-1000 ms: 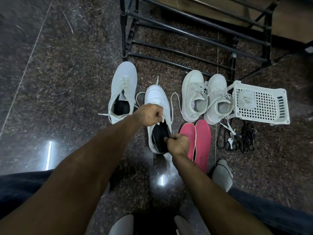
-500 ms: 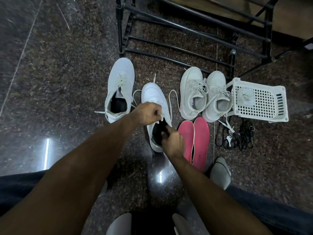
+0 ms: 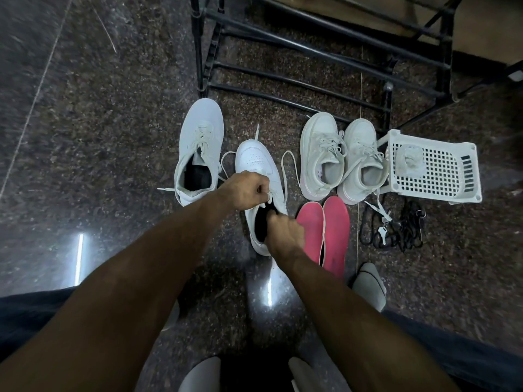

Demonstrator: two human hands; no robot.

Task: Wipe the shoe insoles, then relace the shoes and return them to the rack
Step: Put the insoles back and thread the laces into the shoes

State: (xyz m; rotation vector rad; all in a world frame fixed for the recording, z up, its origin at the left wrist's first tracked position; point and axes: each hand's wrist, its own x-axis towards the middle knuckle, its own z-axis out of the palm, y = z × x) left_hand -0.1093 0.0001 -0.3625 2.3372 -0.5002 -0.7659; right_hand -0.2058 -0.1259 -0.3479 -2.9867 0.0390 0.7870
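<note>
Left grip point(image 3: 249, 190) fisted on lace at white shoe point(image 3: 259, 168), centre floor; right grip point(image 3: 284, 232), fingers curled, now pushed deeper into shoe's black opening than a second ago, likely seating insole. White basket point(image 3: 441, 176) at 2 o'clock holding crumpled cloth point(image 3: 409, 161); pink insoles point(image 3: 325, 233) at 3 o'clock, rack point(image 3: 311, 52) at 12.

Dim indoor light; glare streaks on polished floor point(image 3: 85, 165); wide-angle edge bending; slight blur.

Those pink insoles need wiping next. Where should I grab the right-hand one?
Take the right pink insole by its outer long edge, coming from the right. It lies flat, its other edge against the left pink insole, and bare floor borders that outer side.
</note>
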